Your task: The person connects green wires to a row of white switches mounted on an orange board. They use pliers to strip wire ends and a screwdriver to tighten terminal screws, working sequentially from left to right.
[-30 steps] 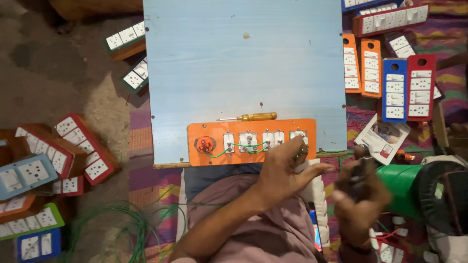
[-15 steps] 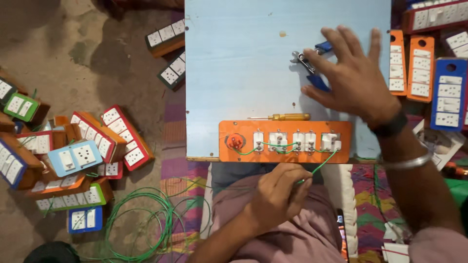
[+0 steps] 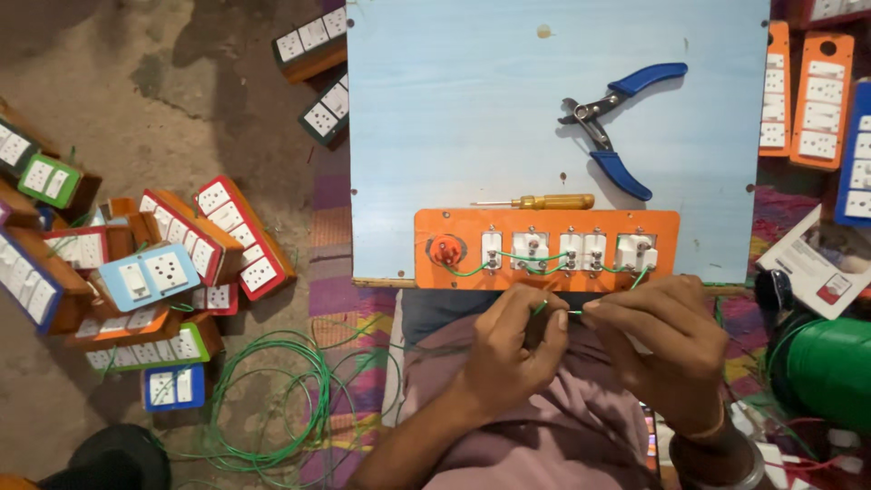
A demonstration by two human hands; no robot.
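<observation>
Green wire [image 3: 542, 308] sits pinched between the fingers of both hands — left hand [image 3: 508, 349], right hand [image 3: 662, 345] — just below the orange switch panel [image 3: 547, 247] at the tabletop [image 3: 454, 109] edge. A tug could pull the wired terminals loose (they look thin); the short end might slip free.

A pale blue board [image 3: 454, 136] is seen laid flat as a work surface. Blue-handled pliers [image 3: 612, 127], a yellow-handled screwdriver [image 3: 544, 201] and an orange switch panel [image 3: 547, 249] wired in green are shown lying on it, the panel set along its near edge.
</observation>
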